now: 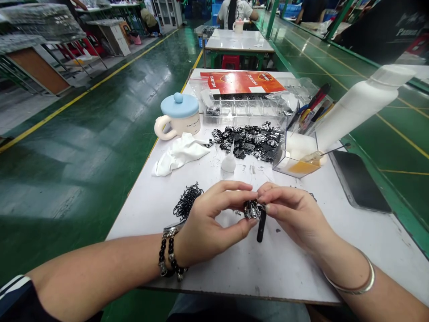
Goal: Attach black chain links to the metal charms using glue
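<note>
While hovering over bare counter (268, 268) near its front edge, left grip (211, 219) and right grip (295, 214) are both pinching one clip bunch (252, 209); piles (250, 141) are lying well beyond.

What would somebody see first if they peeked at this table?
Probably the two hands up front: the left hand and right hand pinch a shiny metal piece between their fingertips. Farther back lies a heap of black parts, with a blue-lidded mug to its left.
</note>
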The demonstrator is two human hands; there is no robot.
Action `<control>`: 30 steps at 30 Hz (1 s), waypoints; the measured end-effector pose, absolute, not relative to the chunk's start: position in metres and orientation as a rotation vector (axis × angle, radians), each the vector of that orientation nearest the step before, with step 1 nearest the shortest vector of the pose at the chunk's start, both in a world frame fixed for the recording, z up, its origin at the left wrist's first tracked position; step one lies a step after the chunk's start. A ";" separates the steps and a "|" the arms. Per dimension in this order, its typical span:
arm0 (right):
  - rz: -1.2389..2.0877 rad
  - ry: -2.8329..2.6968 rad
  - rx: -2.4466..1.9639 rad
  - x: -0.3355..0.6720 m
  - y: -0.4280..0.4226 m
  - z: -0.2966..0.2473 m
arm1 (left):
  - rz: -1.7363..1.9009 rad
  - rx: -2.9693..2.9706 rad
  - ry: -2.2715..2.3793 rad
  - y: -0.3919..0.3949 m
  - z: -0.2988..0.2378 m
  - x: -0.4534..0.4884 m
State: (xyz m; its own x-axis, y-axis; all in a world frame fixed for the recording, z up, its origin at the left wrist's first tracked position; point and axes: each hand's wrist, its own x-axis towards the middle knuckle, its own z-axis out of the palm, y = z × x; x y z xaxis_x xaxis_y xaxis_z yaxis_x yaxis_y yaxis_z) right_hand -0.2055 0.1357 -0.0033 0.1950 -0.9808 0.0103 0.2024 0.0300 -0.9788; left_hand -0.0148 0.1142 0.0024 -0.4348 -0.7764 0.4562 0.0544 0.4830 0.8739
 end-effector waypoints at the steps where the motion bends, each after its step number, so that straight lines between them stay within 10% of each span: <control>1: -1.157 0.921 -1.129 -0.206 0.136 -0.003 | -1.078 0.612 -1.786 0.114 0.002 -0.014; 30: -0.971 0.977 -1.287 -0.214 0.135 0.009 | -1.219 0.621 -1.753 0.119 -0.003 -0.015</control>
